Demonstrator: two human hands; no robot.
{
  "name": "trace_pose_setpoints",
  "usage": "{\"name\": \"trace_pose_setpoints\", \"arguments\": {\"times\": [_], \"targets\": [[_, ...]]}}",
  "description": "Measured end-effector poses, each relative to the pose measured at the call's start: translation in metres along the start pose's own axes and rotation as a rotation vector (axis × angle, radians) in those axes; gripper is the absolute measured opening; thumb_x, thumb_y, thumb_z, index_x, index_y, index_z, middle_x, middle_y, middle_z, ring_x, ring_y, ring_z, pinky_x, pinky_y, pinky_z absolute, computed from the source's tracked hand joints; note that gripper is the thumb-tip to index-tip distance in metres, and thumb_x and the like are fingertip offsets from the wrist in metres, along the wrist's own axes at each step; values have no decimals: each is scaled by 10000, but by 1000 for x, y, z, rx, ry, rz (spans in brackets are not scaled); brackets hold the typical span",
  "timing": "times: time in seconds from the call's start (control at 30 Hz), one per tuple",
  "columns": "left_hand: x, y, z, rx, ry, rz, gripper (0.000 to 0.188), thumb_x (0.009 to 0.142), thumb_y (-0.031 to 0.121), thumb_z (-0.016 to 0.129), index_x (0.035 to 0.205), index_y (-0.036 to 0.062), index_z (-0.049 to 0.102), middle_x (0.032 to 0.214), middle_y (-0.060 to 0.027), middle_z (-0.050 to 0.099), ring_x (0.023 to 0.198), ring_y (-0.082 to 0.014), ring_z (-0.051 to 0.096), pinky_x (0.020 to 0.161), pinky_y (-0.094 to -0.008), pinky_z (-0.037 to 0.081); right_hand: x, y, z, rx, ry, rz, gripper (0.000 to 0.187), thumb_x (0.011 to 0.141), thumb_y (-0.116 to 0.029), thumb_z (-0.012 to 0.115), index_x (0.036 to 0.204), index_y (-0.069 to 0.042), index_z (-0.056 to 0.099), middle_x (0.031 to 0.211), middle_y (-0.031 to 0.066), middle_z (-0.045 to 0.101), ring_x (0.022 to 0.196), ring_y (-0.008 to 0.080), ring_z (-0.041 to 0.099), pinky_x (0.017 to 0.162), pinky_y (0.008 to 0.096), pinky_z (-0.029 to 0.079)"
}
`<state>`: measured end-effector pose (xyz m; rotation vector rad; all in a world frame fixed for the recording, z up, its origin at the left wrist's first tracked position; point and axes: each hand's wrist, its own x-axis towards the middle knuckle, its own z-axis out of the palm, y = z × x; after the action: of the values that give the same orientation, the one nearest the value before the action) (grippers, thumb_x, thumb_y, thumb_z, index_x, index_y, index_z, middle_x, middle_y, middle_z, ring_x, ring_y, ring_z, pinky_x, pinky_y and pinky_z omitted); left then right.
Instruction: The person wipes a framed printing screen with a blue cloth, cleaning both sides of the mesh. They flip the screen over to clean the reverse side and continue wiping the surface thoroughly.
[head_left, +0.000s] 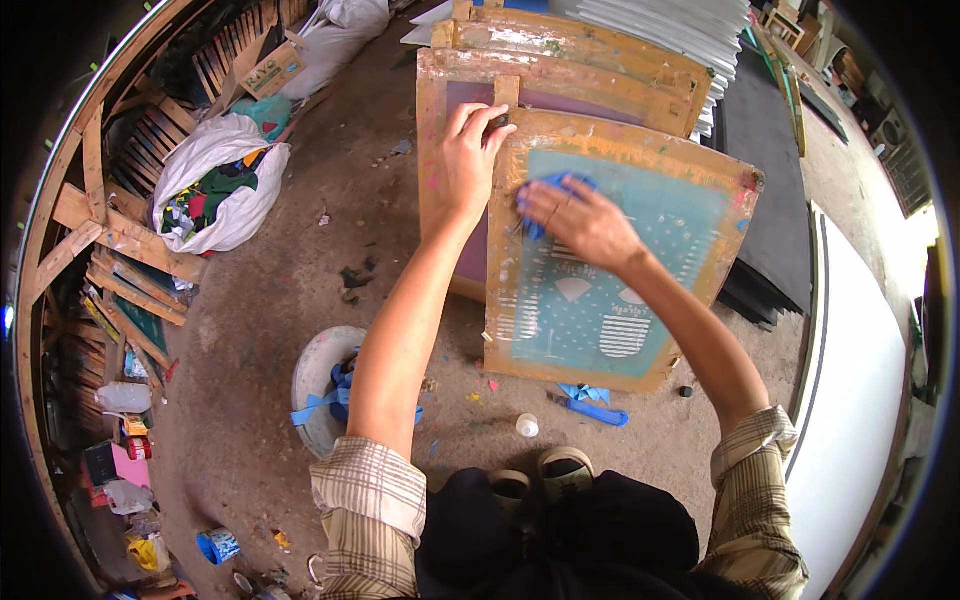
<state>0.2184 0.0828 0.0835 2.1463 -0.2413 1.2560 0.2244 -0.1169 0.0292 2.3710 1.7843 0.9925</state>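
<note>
A wooden-framed silk screen (690,160) with teal mesh and pale printed patterns leans upright before me. My left hand (470,165) grips its upper left corner, fingers bent over the edge; a small dark piece shows beside the fingertips, its kind unclear. Slightly blurred, my right hand (590,225) presses a bunched blue cloth (535,205) against the upper left of the mesh. On the floor below are a small white bottle (527,425), a black cap (686,392) and a blue-handled tool (597,412) resembling a cutter.
More wooden screens (570,70) lean behind this one. A grey basin (315,375) with blue cloth strips stands left of my feet. Further left are a white sack (245,215) of fabric scraps and wooden racks (130,245). Dark sheets (760,190) and a white board (850,390) lie right.
</note>
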Motion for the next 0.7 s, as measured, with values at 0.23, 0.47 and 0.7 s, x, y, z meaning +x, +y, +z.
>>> {"name": "trace_pose_setpoints", "arguments": {"times": [0.23, 0.47, 0.7], "targets": [[-2, -13, -4, -218, 19, -66, 277, 752, 57, 740, 1021, 70, 676, 899, -48, 621, 734, -144, 642, 656, -286, 514, 40, 13, -9, -162, 236, 617, 588, 812, -179, 595, 1369, -110, 418, 1446, 50, 389, 1342, 173, 345, 1102, 418, 269], [-90, -12, -15, -382, -179, -354, 493, 819, 33, 676, 1280, 77, 506, 1109, -118, 585, 947, -200, 634, 756, -293, 539, -71, -98, 25, 214, -213, -70, 563, 841, -163, 563, 1376, -95, 403, 1464, 26, 358, 1352, 159, 324, 1136, 347, 230], [-185, -18, -35, -687, -290, -689, 516, 866, 27, 627, 1333, -31, 415, 1266, -122, 536, 1103, -190, 562, 914, -316, 492, 7, 21, -28, -78, 33, 348, 571, 801, -73, 592, 1347, -175, 462, 1417, 15, 431, 1328, 175, 370, 1095, 474, 262]]}}
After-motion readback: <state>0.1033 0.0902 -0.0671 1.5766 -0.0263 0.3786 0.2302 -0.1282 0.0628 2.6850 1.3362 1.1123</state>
